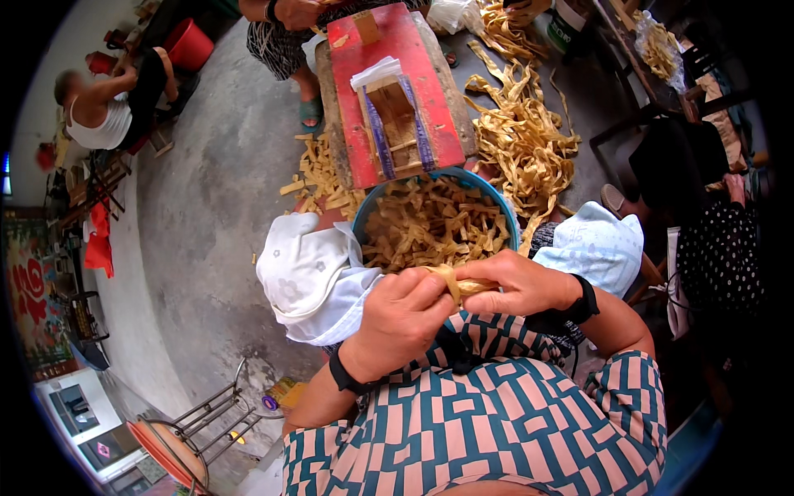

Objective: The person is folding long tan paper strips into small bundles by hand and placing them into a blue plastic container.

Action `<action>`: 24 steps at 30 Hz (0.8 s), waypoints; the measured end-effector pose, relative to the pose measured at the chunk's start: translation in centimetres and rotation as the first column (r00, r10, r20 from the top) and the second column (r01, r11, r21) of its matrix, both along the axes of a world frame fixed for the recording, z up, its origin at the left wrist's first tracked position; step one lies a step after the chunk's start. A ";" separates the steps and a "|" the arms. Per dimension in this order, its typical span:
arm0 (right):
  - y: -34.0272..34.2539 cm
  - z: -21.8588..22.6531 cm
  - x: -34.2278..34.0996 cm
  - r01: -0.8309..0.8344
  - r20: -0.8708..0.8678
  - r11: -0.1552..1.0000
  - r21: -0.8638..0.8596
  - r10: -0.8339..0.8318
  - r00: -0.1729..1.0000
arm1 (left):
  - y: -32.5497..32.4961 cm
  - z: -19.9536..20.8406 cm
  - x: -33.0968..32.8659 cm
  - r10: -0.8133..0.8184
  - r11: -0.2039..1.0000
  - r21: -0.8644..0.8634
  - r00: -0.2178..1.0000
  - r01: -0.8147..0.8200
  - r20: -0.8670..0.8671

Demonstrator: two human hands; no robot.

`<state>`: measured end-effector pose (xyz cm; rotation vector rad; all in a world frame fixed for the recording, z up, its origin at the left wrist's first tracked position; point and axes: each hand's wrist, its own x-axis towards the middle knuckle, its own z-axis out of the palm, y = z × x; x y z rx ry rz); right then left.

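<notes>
Far left of the hands: a seated person (107,103) in a white top, well apart from the work, with a red bucket (188,45) beside them.
Lower left of the hands: a metal-framed stool (194,430) with an orange-red seat, on the concrete floor (207,207).
Just left of the left hand: a white cap (310,277) over the person's knee, touching the rim of the bowl.
Left hand (401,318): fingers curled shut, thumb and fingertips pinching the near end of a tan folded strip (459,285); black band at the wrist.
Folded strip: held between both hands, just above the patterned shirt and just short of the bowl's near rim; whether it is one strip or several pressed together cannot be told.
Beyond the hands: a blue bowl (488,192) heaped with cut tan strips (434,223); past it a red wooden board (397,91) carrying a small wooden frame (397,124).
Right hand (517,285): closed on the far end of the same strip, fingers wrapped over it; black band at the wrist.
Just right of the right hand: a second white cap (595,244) over the other knee.
Beyond and to the right of the hands: a loose pile of long tan ribbons (521,140) on the floor, beside the board.
</notes>
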<state>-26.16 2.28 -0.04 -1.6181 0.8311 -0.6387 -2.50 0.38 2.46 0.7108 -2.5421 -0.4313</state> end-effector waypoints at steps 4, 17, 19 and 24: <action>0.2 -0.3 1.2 -0.014 0.239 0.818 0.574 -0.151 0.959 | 0.1 0.0 0.0 0.003 0.999 -0.034 1.000 -0.002 0.023; -0.5 -0.2 2.2 -0.103 0.502 0.635 0.766 -0.489 0.713 | 0.5 0.2 -0.4 0.191 0.919 -0.342 0.980 -0.196 -0.049; -0.5 -0.9 2.0 -0.193 0.586 0.620 0.760 -0.526 0.617 | 0.5 -0.2 -0.7 0.291 0.914 -0.274 0.954 -0.299 -0.071; -1.4 -0.5 1.3 -0.214 0.557 0.730 0.649 -0.264 0.788 | 0.2 -0.7 -0.4 0.334 0.834 -0.408 0.929 -0.371 -0.162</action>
